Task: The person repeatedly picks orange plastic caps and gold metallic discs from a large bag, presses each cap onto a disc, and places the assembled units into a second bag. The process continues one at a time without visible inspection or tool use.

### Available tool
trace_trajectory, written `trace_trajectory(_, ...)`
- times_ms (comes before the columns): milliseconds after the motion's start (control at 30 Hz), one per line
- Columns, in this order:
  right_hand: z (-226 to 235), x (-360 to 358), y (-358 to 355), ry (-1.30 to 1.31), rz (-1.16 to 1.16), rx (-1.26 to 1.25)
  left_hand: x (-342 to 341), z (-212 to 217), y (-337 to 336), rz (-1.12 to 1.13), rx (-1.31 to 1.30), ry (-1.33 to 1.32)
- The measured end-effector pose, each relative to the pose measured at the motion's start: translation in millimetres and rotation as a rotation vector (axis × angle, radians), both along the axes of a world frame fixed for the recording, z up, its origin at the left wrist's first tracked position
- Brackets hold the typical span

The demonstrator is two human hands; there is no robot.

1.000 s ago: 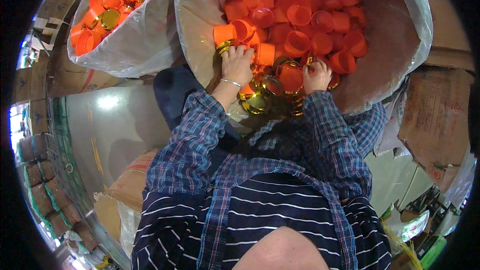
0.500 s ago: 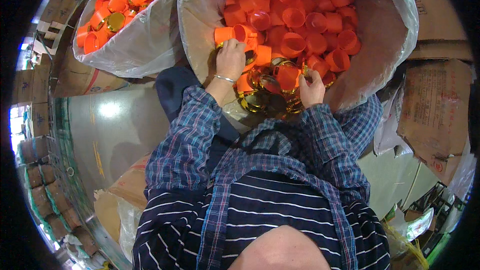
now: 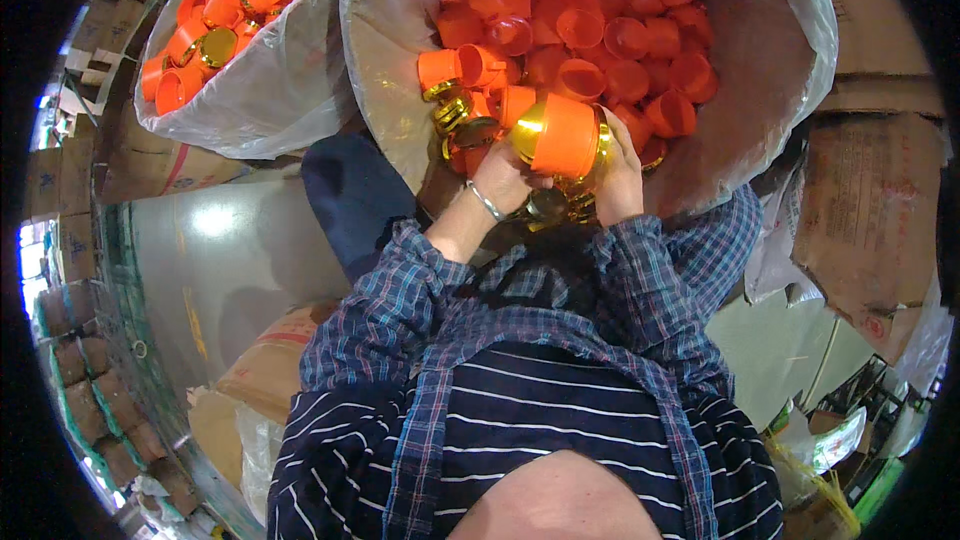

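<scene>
Both hands have come up off the pile since the earlier frames: left hand [image 3: 508, 178] and right hand [image 3: 618, 175] now close together around one orange cap [image 3: 565, 137] with a gold liner [image 3: 530, 130] at its mouth, lifted just above the heap, so a piece looks picked and being fitted. Right behind the hands, the big plastic-lined sack [image 3: 790, 30] holds loose orange caps plus a few gold ones [image 3: 455, 112] by the left hand; a second bag [image 3: 270, 90] off to the left holds more orange caps.
</scene>
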State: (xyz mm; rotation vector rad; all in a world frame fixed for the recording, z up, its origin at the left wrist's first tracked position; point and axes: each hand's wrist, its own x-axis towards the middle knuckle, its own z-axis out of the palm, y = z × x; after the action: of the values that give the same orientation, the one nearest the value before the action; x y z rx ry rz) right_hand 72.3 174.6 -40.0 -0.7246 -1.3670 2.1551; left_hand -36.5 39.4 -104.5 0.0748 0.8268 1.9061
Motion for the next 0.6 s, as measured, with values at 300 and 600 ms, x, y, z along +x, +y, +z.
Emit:
trace_trajectory(300,26,4,-16,-0.058,-0.012,0.393,23,33,7,0.03,-0.227,-0.106)
trace_trajectory(600,-2,9,5,-0.362,-0.11,0.847,1,48,4,0.044,-0.066,-0.208)
